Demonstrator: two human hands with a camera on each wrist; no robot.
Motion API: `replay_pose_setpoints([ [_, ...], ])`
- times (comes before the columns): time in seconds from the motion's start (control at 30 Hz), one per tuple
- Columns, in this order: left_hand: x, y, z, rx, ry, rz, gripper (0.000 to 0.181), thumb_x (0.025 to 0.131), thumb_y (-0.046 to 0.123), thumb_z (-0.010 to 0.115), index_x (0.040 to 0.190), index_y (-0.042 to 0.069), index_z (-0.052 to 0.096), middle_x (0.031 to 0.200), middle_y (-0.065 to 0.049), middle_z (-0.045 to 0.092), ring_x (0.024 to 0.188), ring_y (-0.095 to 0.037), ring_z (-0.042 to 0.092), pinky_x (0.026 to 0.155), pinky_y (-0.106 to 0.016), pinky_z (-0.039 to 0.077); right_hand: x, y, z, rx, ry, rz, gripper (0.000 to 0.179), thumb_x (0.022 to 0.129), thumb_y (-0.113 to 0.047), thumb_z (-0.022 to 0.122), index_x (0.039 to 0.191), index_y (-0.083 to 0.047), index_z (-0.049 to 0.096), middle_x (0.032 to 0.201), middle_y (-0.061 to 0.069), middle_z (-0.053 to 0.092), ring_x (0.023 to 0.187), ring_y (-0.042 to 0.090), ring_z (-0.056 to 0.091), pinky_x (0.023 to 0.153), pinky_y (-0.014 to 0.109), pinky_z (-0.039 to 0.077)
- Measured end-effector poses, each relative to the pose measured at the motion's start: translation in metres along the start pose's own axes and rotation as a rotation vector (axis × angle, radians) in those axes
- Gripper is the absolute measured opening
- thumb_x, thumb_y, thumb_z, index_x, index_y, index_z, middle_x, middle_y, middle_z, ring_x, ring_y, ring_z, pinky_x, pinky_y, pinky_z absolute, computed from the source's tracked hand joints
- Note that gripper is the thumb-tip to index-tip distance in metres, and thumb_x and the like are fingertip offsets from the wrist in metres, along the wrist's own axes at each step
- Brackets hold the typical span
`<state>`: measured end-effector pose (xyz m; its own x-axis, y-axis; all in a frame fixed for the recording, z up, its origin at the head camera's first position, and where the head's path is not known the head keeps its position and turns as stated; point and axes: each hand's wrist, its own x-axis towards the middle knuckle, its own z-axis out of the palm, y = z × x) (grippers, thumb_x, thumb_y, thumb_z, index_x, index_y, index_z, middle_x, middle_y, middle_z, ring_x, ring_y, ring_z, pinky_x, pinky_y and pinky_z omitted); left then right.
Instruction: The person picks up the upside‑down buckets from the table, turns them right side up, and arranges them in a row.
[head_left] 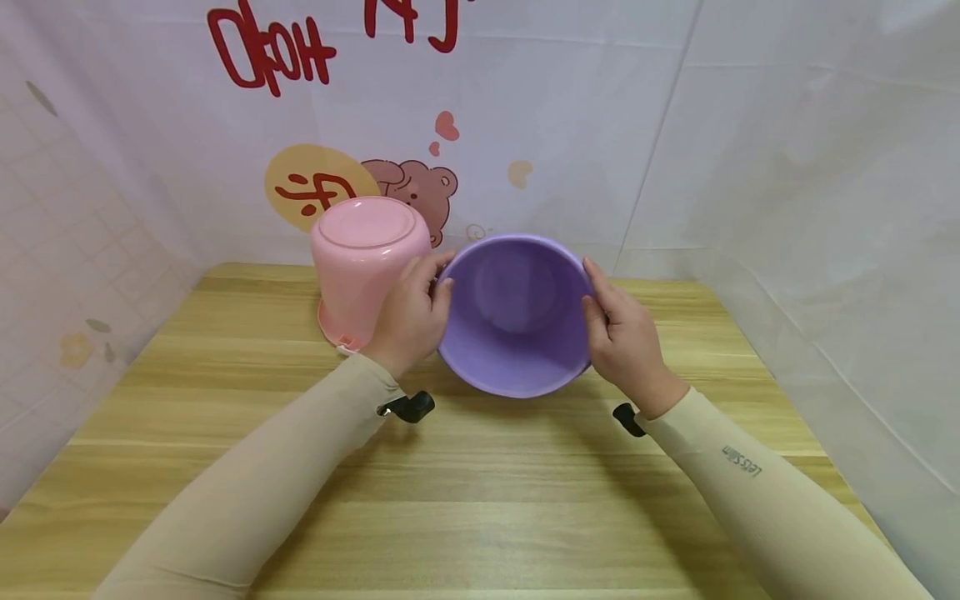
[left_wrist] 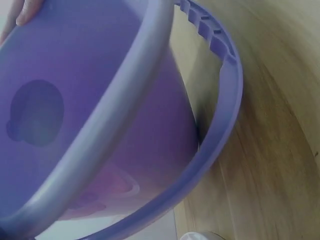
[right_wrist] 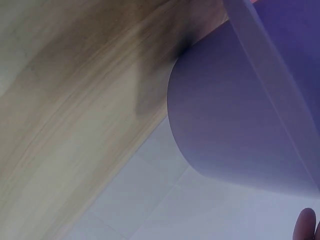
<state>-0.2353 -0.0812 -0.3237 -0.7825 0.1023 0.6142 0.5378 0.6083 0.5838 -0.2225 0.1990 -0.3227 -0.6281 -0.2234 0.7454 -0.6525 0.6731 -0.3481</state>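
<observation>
A purple bucket is tilted in the middle of the head view, its round mouth facing me and its inside showing. My left hand grips its left rim, thumb at the edge. On the opposite side my right hand holds the rim in the same way. The left wrist view shows the bucket's handle hanging away from the rim, with a ridged piece on it. In the right wrist view the bucket's outer wall slants above the wooden table.
Just left of the purple bucket, a pink bucket stands upside down, its rim on the wooden table. Behind the table hangs a white wall sheet with a printed bear and red characters. More white sheeting closes both sides.
</observation>
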Motion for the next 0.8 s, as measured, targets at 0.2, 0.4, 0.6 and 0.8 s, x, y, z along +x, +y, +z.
replay_pose_setpoints([
  [0.2,-0.004,0.002,-0.002,0.03,-0.011,0.0,0.045,0.092,0.02,0.052,0.136,0.017,0.047,0.113,-0.008,0.054,0.097,-0.017,0.05,0.079,-0.033,0.047,0.001,0.0,0.001,-0.011,0.027,0.007,0.045,0.091,-0.006,0.053,0.135,-0.012,0.049,0.091,0.018,0.066,0.071,0.024,0.056,0.062,0.036,0.042],
  [0.4,-0.009,0.005,-0.005,0.053,-0.004,-0.042,0.049,0.091,0.024,0.052,0.139,0.025,0.043,0.111,-0.01,0.049,0.089,-0.018,0.051,0.07,-0.032,0.046,0.001,0.0,0.0,-0.002,0.046,0.042,0.044,0.091,-0.007,0.053,0.135,-0.012,0.049,0.101,0.018,0.067,0.08,0.027,0.061,0.067,0.039,0.046],
  [0.6,-0.012,0.007,-0.006,0.074,-0.023,-0.081,0.051,0.091,0.024,0.052,0.14,0.027,0.041,0.108,-0.01,0.047,0.08,-0.017,0.052,0.064,-0.031,0.046,0.0,-0.002,-0.002,0.011,0.052,0.061,0.044,0.091,-0.007,0.052,0.135,-0.012,0.049,0.105,0.018,0.066,0.084,0.028,0.062,0.069,0.039,0.048],
  [0.8,-0.013,0.006,-0.007,0.1,-0.017,-0.093,0.051,0.09,0.023,0.053,0.14,0.026,0.042,0.107,-0.01,0.049,0.081,-0.019,0.053,0.066,-0.033,0.046,0.0,-0.001,-0.001,0.026,0.059,0.055,0.043,0.092,-0.007,0.051,0.135,-0.011,0.049,0.11,0.018,0.066,0.086,0.027,0.063,0.069,0.038,0.049],
])
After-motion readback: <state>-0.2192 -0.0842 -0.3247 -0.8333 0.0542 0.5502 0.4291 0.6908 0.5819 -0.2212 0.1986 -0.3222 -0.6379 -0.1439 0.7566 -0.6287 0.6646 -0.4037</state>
